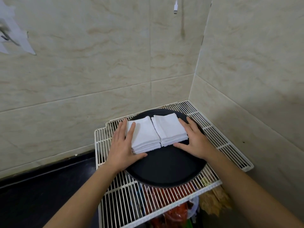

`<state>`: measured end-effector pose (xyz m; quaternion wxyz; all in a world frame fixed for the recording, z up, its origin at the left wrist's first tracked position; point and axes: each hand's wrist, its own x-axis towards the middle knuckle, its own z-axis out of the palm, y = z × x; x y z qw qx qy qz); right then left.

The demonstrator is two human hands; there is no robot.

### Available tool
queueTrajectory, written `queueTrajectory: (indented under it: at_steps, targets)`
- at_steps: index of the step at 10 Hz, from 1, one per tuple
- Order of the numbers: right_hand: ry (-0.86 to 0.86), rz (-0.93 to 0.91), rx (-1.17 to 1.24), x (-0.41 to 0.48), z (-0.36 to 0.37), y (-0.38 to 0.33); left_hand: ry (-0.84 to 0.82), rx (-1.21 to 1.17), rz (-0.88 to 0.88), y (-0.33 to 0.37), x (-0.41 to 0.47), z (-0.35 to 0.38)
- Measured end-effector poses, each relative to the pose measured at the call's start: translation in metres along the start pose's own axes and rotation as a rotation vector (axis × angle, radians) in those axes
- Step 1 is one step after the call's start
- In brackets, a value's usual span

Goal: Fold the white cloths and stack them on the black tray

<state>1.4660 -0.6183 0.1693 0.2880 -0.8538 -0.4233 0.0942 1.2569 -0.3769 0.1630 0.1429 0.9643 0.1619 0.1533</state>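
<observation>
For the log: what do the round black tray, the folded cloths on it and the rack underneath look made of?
Black tray: matte, no glare, likely plastic or coated metal; unclear which.
White cloths: soft woven fabric, perhaps cotton, with fine texture and layered edges.
Rack: seemingly white-coated metal wire, thin parallel bars.

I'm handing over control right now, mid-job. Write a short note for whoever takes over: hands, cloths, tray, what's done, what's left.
Left hand: open, fingers straight, pressed against the outer side of the left stack.
Right hand: open, flat against the outer side of the right stack.
Things: both stacks of folded white cloths sit side by side on the far half of the black tray, which rests on the white wire rack.
Done: every cloth in view is folded and stacked.
Left: probably just squaring the stacks and letting go; no unfolded cloth is in view.
</observation>
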Motion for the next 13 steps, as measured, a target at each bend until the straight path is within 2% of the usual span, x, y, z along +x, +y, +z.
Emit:
queueTrajectory:
  at_steps: [1,2,3,4,5,7,9,10,11,12,13]
  targets:
    - [0.056,0.023,-0.098,-0.002,0.003,-0.008,0.006,-0.079,-0.039,0.004,-0.001,-0.011]
    - [0.261,-0.124,-0.111,-0.020,0.007,-0.025,0.142,-0.197,-0.118,0.005,0.021,-0.028]
    - [0.173,-0.225,-0.009,-0.036,0.015,-0.047,0.120,-0.202,-0.116,0.005,0.070,-0.043]
    - [-0.141,-0.231,-0.028,-0.042,0.028,-0.063,-0.215,-0.263,-0.207,0.012,0.116,-0.051]
    - [-0.231,-0.227,-0.004,-0.034,0.037,-0.073,-0.482,-0.242,-0.272,0.017,0.141,-0.046]
    - [-0.329,-0.217,0.000,-0.011,0.039,-0.088,-0.645,-0.199,-0.267,0.023,0.152,-0.037]
    - [-0.354,-0.176,0.018,-0.003,0.036,-0.091,-0.685,-0.267,-0.298,0.010,0.156,-0.038]
    - [-0.364,-0.092,0.104,-0.007,0.030,-0.081,-0.727,-0.370,-0.326,0.013,0.158,-0.041]
    - [-0.285,0.034,0.173,-0.005,0.020,-0.069,-0.707,-0.257,-0.267,0.026,0.156,-0.042]
    - [-0.275,0.069,0.194,-0.004,0.018,-0.065,-0.743,-0.192,-0.243,0.028,0.152,-0.042]
    - [-0.322,0.075,0.155,-0.006,0.016,-0.068,-0.617,-0.347,-0.284,0.020,0.149,-0.045]
